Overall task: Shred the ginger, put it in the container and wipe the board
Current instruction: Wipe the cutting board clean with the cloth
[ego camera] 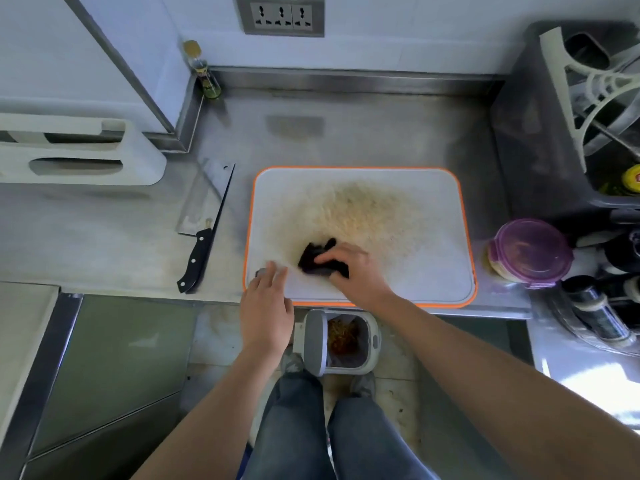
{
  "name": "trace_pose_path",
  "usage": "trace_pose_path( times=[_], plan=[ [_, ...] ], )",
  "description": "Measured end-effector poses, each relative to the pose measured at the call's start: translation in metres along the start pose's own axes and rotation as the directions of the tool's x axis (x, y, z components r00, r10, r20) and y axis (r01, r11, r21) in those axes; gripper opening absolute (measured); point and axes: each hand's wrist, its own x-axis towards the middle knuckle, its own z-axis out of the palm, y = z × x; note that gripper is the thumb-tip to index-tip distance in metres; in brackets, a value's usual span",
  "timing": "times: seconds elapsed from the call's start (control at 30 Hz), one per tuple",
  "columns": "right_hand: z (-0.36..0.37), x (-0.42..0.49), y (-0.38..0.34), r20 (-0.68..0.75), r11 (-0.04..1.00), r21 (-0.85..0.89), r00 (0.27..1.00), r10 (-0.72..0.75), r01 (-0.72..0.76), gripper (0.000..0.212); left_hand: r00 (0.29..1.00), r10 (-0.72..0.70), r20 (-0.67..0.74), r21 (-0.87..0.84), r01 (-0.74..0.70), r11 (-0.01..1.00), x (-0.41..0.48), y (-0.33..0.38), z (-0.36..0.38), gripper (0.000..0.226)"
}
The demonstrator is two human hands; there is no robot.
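Wiping now: right grip clenched on dark cloth, near-left of board; left grip spread flat on near-left corner. Lidded container just right of board. Risk: hard strokes sliding board off near bench edge

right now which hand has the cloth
The right hand: it grips the dark cloth on the cutting board. The left hand only rests, fingers straight, at the board's near-left corner.
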Motion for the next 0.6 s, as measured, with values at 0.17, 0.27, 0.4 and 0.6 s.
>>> trace_pose_path(
  times=[0.17, 0.27, 0.4, 0.6],
  plan=[
    [-0.038, 0.005, -0.001, 0.195, 0.999, 0.03, 0.98, 0.032, -0.038, 0.037, 0.998, -0.045, -0.05, -0.105, 0.04, 0.994, 0.0, -0.001, 0.003, 0.051],
    [-0.055, 0.026, 0.003, -0.044, 0.998, 0.004, 0.997, 0.062, -0.062, 0.039, 0.996, -0.061, -0.06, -0.153, 0.052, 0.987, -0.002, 0.0, 0.004, 0.052],
    [-0.023, 0.015, 0.013, 0.006, 0.999, -0.046, 1.0, 0.012, -0.012, 0.038, 0.998, -0.054, -0.032, -0.11, 0.05, 0.993, -0.003, 0.002, 0.004, 0.056],
    [-0.038, -0.026, 0.007, 0.395, 0.999, -0.035, 0.918, 0.025, -0.013, 0.036, 0.991, -0.075, 0.112, -0.079, 0.084, 0.993, -0.004, 0.007, 0.006, 0.063]
  ],
)
